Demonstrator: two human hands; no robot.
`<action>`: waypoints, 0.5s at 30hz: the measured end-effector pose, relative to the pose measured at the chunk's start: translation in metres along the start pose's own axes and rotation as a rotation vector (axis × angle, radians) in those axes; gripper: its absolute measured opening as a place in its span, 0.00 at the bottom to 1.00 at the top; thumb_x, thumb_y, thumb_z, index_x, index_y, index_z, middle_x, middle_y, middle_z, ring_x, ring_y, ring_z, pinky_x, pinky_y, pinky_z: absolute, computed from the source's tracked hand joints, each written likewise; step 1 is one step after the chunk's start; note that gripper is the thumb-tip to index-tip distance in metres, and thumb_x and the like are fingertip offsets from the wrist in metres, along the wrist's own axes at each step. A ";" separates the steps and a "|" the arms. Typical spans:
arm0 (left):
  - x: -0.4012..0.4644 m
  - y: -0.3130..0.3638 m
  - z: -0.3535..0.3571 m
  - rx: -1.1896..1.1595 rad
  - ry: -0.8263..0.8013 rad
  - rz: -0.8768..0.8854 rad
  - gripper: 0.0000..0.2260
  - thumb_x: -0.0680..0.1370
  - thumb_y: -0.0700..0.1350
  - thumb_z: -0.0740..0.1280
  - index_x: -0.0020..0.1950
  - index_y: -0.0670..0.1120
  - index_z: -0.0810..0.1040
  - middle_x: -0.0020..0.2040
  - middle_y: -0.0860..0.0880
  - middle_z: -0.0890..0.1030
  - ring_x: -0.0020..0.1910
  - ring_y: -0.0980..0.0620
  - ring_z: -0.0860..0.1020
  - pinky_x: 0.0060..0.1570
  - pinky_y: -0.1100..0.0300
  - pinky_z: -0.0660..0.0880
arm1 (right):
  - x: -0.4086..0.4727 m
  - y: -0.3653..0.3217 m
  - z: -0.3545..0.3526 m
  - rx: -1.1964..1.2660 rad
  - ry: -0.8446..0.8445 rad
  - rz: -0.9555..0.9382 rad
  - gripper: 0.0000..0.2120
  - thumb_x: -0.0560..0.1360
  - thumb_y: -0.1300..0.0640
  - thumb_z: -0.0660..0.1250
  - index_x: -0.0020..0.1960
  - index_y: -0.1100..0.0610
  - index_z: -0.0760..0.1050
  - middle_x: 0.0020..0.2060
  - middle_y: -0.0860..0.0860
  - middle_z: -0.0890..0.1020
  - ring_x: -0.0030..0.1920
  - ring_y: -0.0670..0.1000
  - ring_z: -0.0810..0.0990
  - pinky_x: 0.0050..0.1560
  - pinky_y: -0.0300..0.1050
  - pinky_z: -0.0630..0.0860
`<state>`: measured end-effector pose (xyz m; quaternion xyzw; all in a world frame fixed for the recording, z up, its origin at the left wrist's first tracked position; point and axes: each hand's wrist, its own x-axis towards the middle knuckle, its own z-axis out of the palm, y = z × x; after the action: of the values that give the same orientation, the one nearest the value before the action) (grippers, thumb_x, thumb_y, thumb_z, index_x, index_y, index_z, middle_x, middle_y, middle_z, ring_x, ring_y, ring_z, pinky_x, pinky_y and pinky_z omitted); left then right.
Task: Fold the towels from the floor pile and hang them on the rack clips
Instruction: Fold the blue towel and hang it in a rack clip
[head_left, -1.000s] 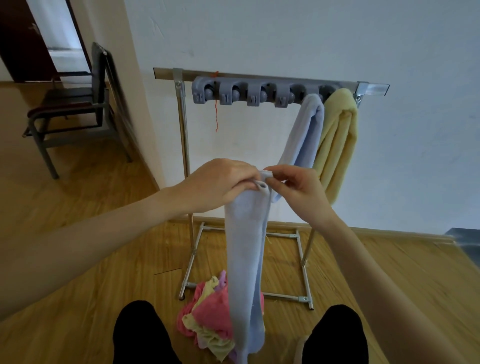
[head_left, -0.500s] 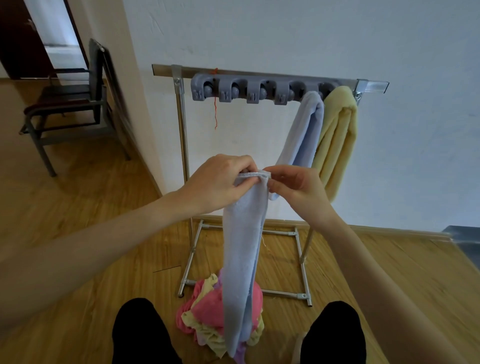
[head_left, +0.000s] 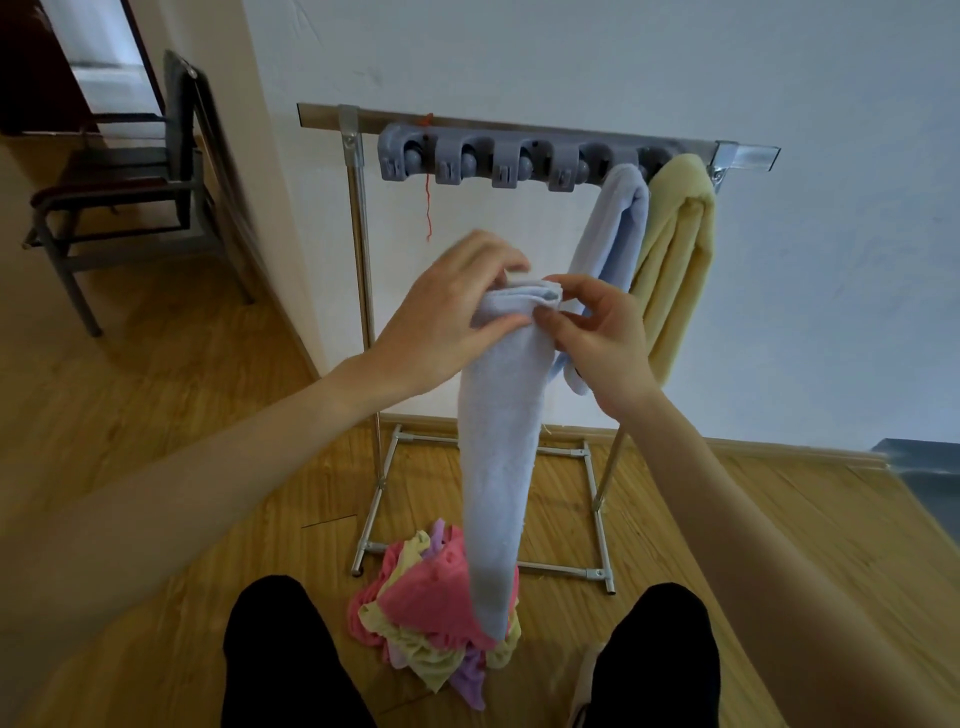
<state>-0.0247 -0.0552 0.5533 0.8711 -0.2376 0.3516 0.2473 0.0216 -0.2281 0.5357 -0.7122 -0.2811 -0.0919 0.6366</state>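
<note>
Holding a folded pale blue towel (head_left: 498, 457) by its top edge: left hand (head_left: 447, 317) wraps the fold, right hand (head_left: 597, 338) pinches its corner. Towel hangs in front of the rack (head_left: 363, 291), lower end over the floor pile (head_left: 431, 618). Clip bar (head_left: 498, 163) carries a blue towel (head_left: 608, 234) and a yellow towel (head_left: 675, 249) at its right end; four clips look free. Risk: layers may slip apart if the pinch loosens on the way to a clip, spoiling the fold.

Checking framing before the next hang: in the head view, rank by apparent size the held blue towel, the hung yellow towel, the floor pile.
1. Held blue towel, though nearness inflates it.
2-3. Hung yellow towel and floor pile look alike; unranked.
</note>
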 end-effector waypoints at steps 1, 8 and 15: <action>-0.009 -0.005 0.004 -0.029 0.049 -0.055 0.27 0.70 0.51 0.75 0.65 0.42 0.70 0.60 0.44 0.72 0.56 0.56 0.72 0.56 0.69 0.71 | 0.001 0.001 0.002 0.003 0.008 0.016 0.10 0.74 0.67 0.68 0.55 0.64 0.78 0.48 0.58 0.82 0.51 0.57 0.82 0.51 0.49 0.80; -0.122 -0.043 0.074 -0.479 -0.255 -0.735 0.28 0.64 0.50 0.79 0.60 0.46 0.75 0.55 0.53 0.79 0.54 0.57 0.78 0.58 0.51 0.76 | -0.004 0.003 0.011 0.048 0.055 0.134 0.10 0.73 0.65 0.70 0.55 0.64 0.79 0.49 0.60 0.82 0.48 0.56 0.82 0.48 0.54 0.82; -0.179 -0.040 0.131 -0.679 -0.476 -1.027 0.13 0.73 0.47 0.73 0.55 0.46 0.78 0.46 0.51 0.82 0.46 0.55 0.81 0.50 0.59 0.79 | 0.000 -0.009 0.007 0.105 0.253 0.182 0.07 0.74 0.64 0.69 0.52 0.62 0.80 0.44 0.56 0.82 0.44 0.52 0.81 0.41 0.39 0.79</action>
<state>-0.0508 -0.0601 0.3292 0.8012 0.0620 -0.1078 0.5853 0.0152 -0.2209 0.5423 -0.6831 -0.1372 -0.1080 0.7091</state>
